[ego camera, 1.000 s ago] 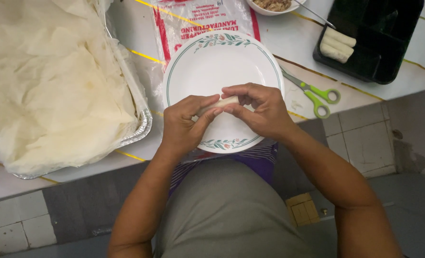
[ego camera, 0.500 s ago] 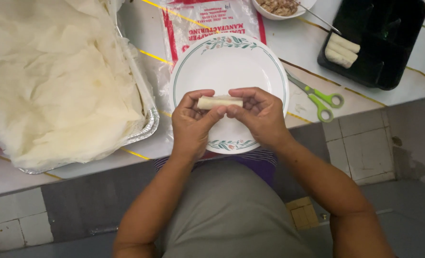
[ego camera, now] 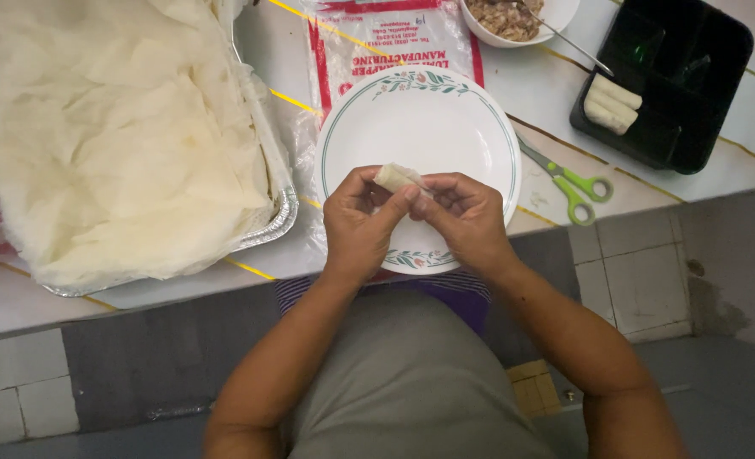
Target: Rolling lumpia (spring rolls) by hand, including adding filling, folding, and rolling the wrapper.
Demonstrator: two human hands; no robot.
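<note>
Both hands over the white plate (ego camera: 445, 127) w/ floral rim: left hand (ego camera: 359, 228) & right hand (ego camera: 466, 223) each w/ grip pinching one small rolled spring roll (ego camera: 394, 178), held just above plate. Foil tray (ego camera: 271, 223) of wrapper sheets (ego camera: 114, 127) to left; green scissors (ego camera: 568, 180), black tray (ego camera: 700, 93) w/ finished rolls (ego camera: 613, 104), filling bowl (ego camera: 513, 21) to right on the surface.
</note>
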